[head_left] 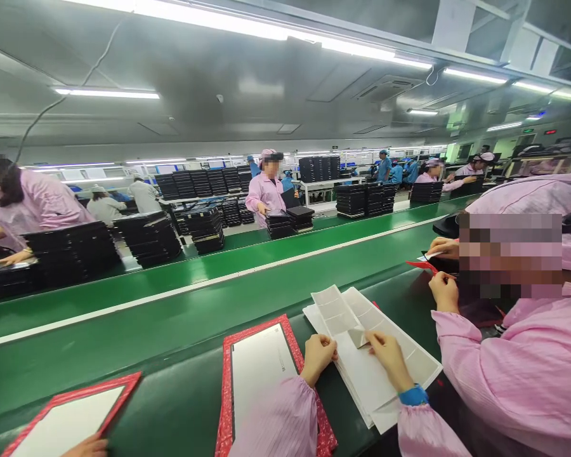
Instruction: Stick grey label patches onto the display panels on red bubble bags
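My left hand [318, 357] rests with curled fingers on the left edge of a stack of white sticker sheets [385, 374] lying on the dark bench edge. My right hand [389, 357] pinches a small grey-white sticker [358, 336] lifted off the top sheet. Left of the sheets lies a red-framed panel with a white face [259, 368], partly under my left sleeve.
A second red-framed panel [66, 416] lies at the lower left. A green conveyor belt [195, 304] runs in front. A co-worker in pink sits close on my right, hands [443, 289] at red tweezers. Stacks of black trays [147, 238] and other workers stand beyond.
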The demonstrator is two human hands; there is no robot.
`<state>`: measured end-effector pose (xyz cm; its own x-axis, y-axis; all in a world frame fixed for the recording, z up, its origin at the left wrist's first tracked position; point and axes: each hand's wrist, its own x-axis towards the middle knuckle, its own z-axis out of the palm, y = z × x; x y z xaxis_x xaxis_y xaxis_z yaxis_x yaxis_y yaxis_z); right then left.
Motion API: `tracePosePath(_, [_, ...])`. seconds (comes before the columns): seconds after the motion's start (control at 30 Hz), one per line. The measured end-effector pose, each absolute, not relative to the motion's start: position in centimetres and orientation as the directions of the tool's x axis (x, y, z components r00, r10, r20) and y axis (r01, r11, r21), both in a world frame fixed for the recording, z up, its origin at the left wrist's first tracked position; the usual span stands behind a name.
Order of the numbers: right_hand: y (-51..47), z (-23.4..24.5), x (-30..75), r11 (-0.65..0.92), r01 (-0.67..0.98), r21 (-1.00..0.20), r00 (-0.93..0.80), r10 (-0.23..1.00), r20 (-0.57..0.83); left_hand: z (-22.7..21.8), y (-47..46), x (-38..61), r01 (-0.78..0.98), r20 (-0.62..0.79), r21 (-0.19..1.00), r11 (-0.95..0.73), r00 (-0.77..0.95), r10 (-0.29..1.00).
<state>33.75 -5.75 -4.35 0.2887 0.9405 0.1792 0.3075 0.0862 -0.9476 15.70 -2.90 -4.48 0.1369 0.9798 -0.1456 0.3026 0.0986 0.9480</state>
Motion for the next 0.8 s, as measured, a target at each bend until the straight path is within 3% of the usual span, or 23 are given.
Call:
tracePosePath(0.2, [-7.1, -1.5, 37.9, 0.069, 0.276, -0.959, 0.531, 0.82, 0.212, -4.0, -2.7, 14.9, 0.498, -0.115, 0.863, 0.088, 0.025, 0.993])
tracePosePath(0.33, [-8.8, -0.2, 36.0, 0.035, 0.543, -0.839, 0.55, 0.74, 0.387, -1.6, -4.3, 14.9, 0.531, 0.014, 0.847, -0.009, -0.005, 1.0])
tracePosePath(0.4, [-9.7, -0.4, 33.5, 0.148, 0.693, -0.705, 0.415, 0.718, 0.559, 0.0, -6.0, 14.9, 0.513, 0.096, 0.854, -0.083, 0.001, 0.995])
tracePosePath(0.47, [-10.7, -0.7, 30.5, 0.358, 0.757, -0.547, 0.214, 0.655, 0.725, 1.4, -8.1, 14.8, 0.446, 0.147, 0.882, -0.15, 0.043, 0.988])
tracePosePath(0.6, [-13.1, -1.0, 25.4, 0.6, 0.734, -0.319, -0.115, 0.573, 0.812, 2.6, -11.7, 13.2, 0.167, 0.175, 0.97, -0.178, 0.035, 0.984])
tracePosePath(0.7, [-14.3, -1.0, 23.7, 0.664, 0.694, -0.278, -0.303, 0.62, 0.724, 2.1, -13.2, 10.7, 0.091, 0.148, 0.985, -0.144, -0.04, 0.988])
tracePosePath(0.8, [-14.4, -1.5, 22.8, 0.655, 0.65, -0.384, -0.307, 0.689, 0.656, 1.1, -14.4, 7.8, 0.123, 0.129, 0.985, -0.124, -0.031, 0.991])
